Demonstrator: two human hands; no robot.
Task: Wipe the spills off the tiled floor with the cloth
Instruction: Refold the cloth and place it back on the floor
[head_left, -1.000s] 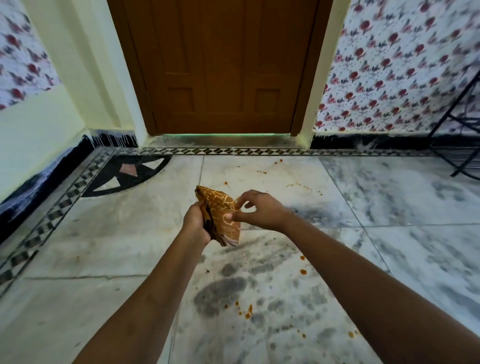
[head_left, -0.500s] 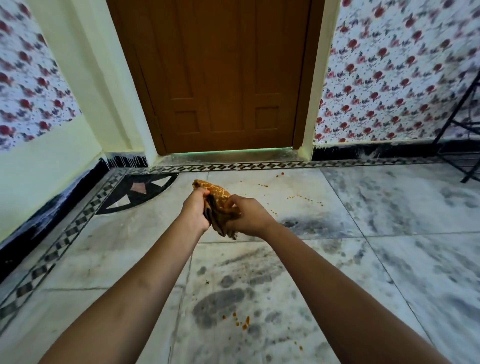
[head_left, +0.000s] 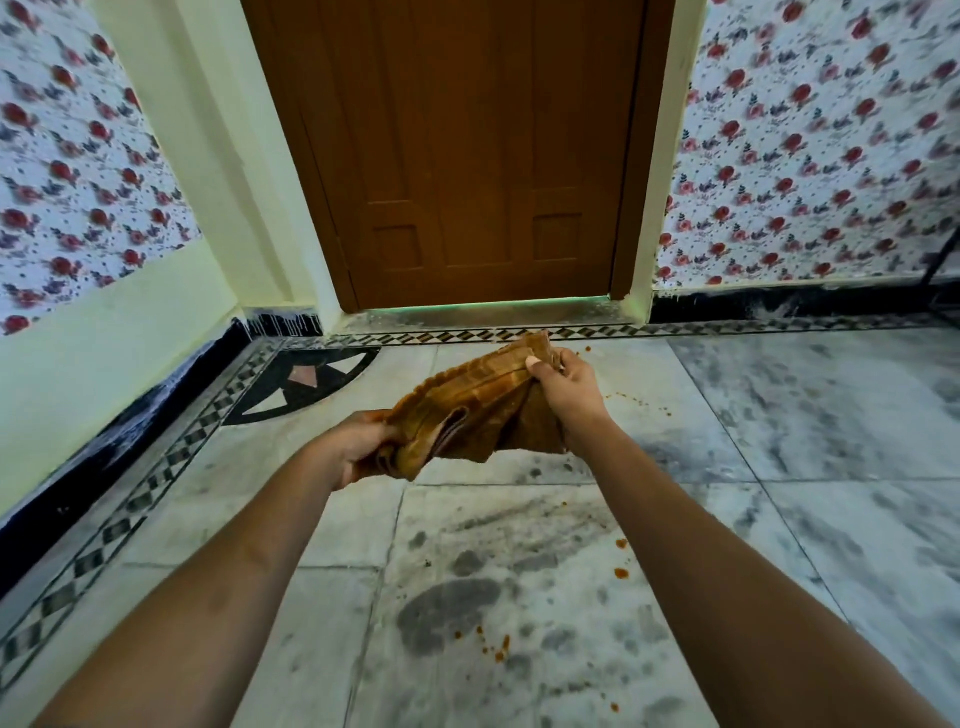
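Observation:
An orange-brown patterned cloth is stretched in the air between both hands, above the grey marble floor. My left hand grips its lower left end. My right hand pinches its upper right corner. Small orange spill spots lie on the tiles: one cluster near the bottom, two drops by my right forearm, and a scatter beyond my right hand. Dark smeared patches mark the tile below the cloth.
A shut brown door stands straight ahead, with floral-papered walls on both sides. A black-and-white patterned border runs along the left wall and the threshold. A dark metal leg shows at the far right edge.
My hands have drawn apart and the bunched cloth has opened out between them; my right hand rose toward the door. The view has moved closer to the door.

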